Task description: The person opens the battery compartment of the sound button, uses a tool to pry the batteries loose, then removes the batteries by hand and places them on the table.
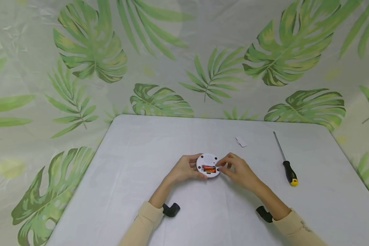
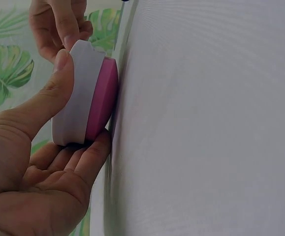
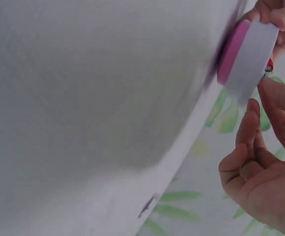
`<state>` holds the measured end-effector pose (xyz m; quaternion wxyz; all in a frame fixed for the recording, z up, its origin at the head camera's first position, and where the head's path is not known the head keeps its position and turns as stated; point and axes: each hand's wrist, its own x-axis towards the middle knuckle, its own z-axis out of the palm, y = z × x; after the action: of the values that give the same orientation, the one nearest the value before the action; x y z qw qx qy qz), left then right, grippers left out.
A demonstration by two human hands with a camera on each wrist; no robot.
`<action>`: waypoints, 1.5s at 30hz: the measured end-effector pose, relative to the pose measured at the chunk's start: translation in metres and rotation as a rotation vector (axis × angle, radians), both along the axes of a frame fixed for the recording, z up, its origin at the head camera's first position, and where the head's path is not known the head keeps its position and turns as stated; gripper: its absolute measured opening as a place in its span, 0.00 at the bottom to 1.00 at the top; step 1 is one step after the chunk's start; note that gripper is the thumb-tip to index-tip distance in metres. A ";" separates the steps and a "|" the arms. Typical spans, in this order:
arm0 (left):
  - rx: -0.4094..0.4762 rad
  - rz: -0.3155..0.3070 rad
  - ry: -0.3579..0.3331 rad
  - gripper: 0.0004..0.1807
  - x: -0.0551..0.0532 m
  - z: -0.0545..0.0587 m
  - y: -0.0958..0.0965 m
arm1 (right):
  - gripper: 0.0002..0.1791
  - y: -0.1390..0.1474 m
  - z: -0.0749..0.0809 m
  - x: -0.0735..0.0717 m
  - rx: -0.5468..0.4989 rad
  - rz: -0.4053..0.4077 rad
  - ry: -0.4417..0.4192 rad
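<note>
A round device (image 1: 207,159), with a white perforated back and a pink front, is tilted so its back shows. Two red-and-gold batteries (image 1: 209,168) lie side by side in its exposed compartment. My left hand (image 1: 184,169) holds the device by its left side; the left wrist view shows the thumb on the white rim and fingers under the pink part. From the right, my right hand (image 1: 241,172) brings thumb and index fingertips together at the batteries' right end. In the right wrist view a battery end (image 3: 269,66) shows just above those fingertips. I cannot tell what they pinch.
A small white flat piece (image 1: 241,141) lies on the white-covered table (image 1: 135,153) behind the right hand. Farther right is a screwdriver (image 1: 287,167) with a black and yellow handle. Leaf-patterned cloth (image 1: 215,78) surrounds the table.
</note>
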<state>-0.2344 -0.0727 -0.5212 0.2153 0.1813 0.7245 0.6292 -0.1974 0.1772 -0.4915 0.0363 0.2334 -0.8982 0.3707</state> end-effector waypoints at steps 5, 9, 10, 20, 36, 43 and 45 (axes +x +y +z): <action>-0.008 0.000 0.005 0.47 0.000 0.000 0.000 | 0.07 -0.006 0.004 0.000 0.016 -0.010 -0.028; -0.018 0.006 0.008 0.47 0.000 0.000 0.001 | 0.06 -0.010 0.005 0.000 0.065 -0.031 -0.035; -0.022 0.007 0.010 0.48 0.001 0.000 0.001 | 0.06 -0.010 0.005 0.000 0.082 -0.031 -0.030; -0.048 0.015 0.028 0.48 0.003 0.001 -0.001 | 0.06 -0.016 0.003 0.000 0.305 0.008 0.129; -0.028 -0.006 0.037 0.47 0.001 0.001 0.000 | 0.06 -0.008 -0.001 0.000 0.256 0.083 0.097; -0.030 -0.003 0.031 0.47 0.001 0.001 0.001 | 0.06 -0.006 -0.003 0.001 0.238 0.082 0.092; -0.028 -0.002 0.029 0.47 0.001 0.001 0.001 | 0.07 -0.006 -0.003 0.002 0.231 0.076 0.079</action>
<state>-0.2334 -0.0715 -0.5197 0.2080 0.1882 0.7363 0.6158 -0.1954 0.1709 -0.4948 0.0303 0.2844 -0.9233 0.2563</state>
